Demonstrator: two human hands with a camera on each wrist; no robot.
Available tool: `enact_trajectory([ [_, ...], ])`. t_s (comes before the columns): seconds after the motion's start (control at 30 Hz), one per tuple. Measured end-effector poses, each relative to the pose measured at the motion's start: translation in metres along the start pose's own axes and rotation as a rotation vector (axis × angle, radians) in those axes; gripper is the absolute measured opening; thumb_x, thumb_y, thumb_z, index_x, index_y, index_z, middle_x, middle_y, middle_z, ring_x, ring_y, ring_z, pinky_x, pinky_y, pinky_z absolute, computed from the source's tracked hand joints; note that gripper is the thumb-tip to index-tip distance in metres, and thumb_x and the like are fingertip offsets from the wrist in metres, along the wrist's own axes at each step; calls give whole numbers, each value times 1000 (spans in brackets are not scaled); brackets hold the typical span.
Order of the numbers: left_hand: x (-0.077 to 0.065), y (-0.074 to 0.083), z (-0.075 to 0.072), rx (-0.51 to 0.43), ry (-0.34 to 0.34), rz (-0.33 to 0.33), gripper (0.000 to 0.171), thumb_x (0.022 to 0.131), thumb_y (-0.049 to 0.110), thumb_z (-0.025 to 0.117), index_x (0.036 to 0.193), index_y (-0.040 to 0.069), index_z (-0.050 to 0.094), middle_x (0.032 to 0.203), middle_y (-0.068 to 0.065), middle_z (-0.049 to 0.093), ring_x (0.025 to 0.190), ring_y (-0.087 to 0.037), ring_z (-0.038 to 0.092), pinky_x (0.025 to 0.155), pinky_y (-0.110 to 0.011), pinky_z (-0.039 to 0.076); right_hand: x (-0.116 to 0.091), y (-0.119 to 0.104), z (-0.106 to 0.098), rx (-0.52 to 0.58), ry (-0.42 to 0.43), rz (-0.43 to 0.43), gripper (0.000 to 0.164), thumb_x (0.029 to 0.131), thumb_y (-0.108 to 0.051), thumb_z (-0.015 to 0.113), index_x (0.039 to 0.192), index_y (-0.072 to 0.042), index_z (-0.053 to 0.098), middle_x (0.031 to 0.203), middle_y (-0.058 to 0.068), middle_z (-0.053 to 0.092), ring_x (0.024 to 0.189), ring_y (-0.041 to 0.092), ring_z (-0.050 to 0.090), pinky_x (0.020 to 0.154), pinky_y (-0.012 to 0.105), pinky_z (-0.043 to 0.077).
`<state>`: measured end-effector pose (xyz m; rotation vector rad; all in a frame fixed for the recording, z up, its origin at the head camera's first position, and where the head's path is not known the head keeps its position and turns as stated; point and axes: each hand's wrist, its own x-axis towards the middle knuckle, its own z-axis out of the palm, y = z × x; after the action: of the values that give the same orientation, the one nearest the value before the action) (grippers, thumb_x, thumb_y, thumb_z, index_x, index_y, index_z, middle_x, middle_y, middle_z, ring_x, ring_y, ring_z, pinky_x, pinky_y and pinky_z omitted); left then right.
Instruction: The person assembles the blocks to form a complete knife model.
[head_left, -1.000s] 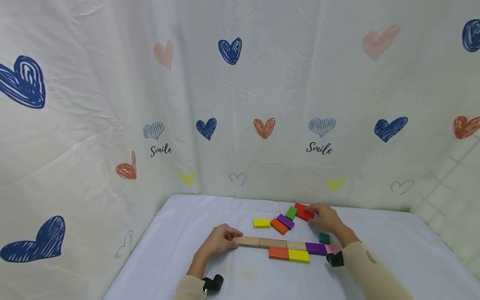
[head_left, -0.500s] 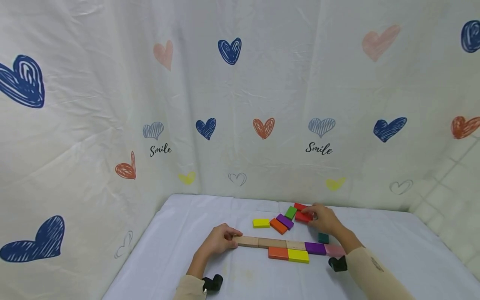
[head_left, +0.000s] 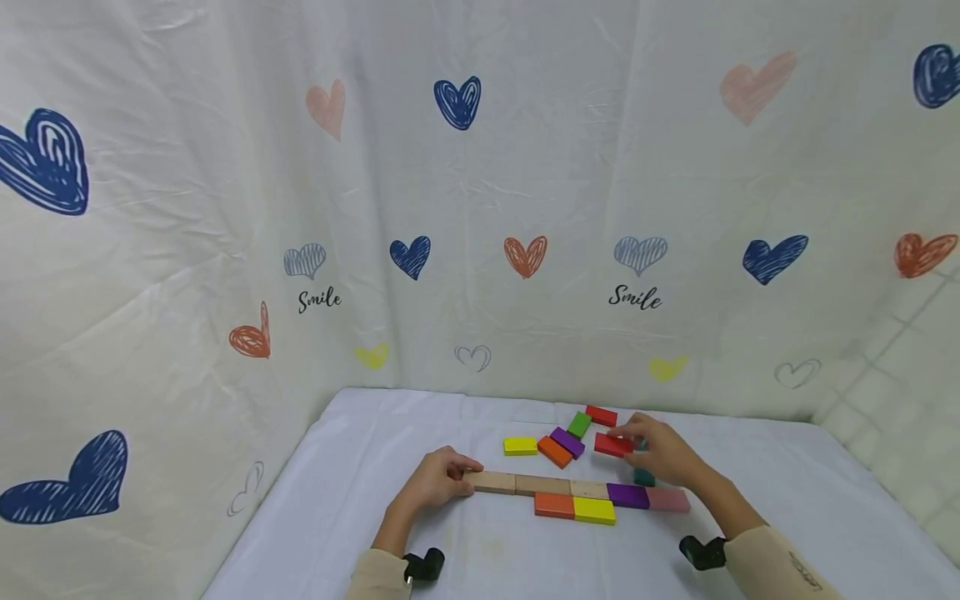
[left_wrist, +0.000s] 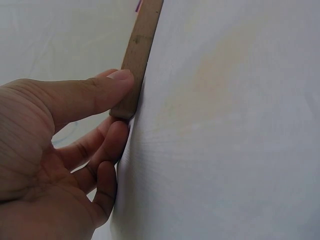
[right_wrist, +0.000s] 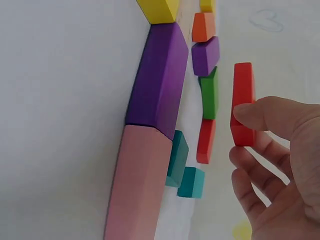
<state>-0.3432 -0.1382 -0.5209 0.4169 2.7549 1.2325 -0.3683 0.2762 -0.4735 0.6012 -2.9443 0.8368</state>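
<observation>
My left hand (head_left: 441, 481) pinches the left end of a plain wooden block (head_left: 491, 482) between thumb and fingers; the left wrist view shows the thumb on that block (left_wrist: 141, 47). To its right the row runs on with more plain wooden blocks (head_left: 542, 486), a purple block (head_left: 628, 496) and a pink block (head_left: 668, 500). Against the row's near side lie an orange block (head_left: 554, 505) and a yellow block (head_left: 594, 511). My right hand (head_left: 663, 450) holds a red block (head_left: 612, 445) by thumb and fingers, raised off the table in the right wrist view (right_wrist: 243, 90).
Behind the row lie a loose yellow block (head_left: 521, 447), an orange one (head_left: 555, 452), a purple one (head_left: 567, 442), a green one (head_left: 579, 425) and another red block (head_left: 602, 415). Two teal blocks (right_wrist: 191, 182) sit near the right hand. A heart-printed curtain (head_left: 480, 208) hangs behind the table.
My right hand has drawn the red block away from the other red one, toward me and slightly right. The left hand stays on the wooden block.
</observation>
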Motion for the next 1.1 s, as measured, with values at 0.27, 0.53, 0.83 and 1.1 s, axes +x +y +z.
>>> enact_trajectory([
  [0.27, -1, 0, 0, -3, 5, 23, 29, 83, 7, 83, 109, 20, 81, 94, -2, 61, 83, -16, 50, 69, -27, 40, -30, -2, -5, 28, -56, -5, 37, 85, -14, 81, 121, -19, 75, 97, -4, 58, 92, 17, 56, 72, 20, 51],
  [0.53, 0, -2, 0, -15, 4, 22, 30, 83, 7, 83, 109, 21, 81, 95, -2, 61, 84, -16, 51, 70, -28, 41, -56, 2, -9, 96, -109, -1, 35, 85, -18, 81, 120, -20, 75, 103, -1, 61, 94, 17, 55, 73, 20, 51],
  [0.83, 0, 0, -1, -15, 3, 3, 29, 84, 9, 83, 110, 22, 81, 94, 0, 61, 84, -14, 51, 71, -27, 42, -77, 8, -1, 141, -157, -41, 33, 86, -15, 79, 118, -24, 76, 105, 1, 58, 95, 8, 52, 75, 20, 51],
  [1.1, -1, 2, -1, -18, 4, 1, 29, 83, 9, 83, 109, 21, 81, 94, 0, 60, 84, -15, 51, 70, -28, 41, -82, 8, 5, 138, -201, -17, 37, 83, -14, 82, 118, -26, 76, 106, 1, 58, 102, 18, 52, 77, 19, 52],
])
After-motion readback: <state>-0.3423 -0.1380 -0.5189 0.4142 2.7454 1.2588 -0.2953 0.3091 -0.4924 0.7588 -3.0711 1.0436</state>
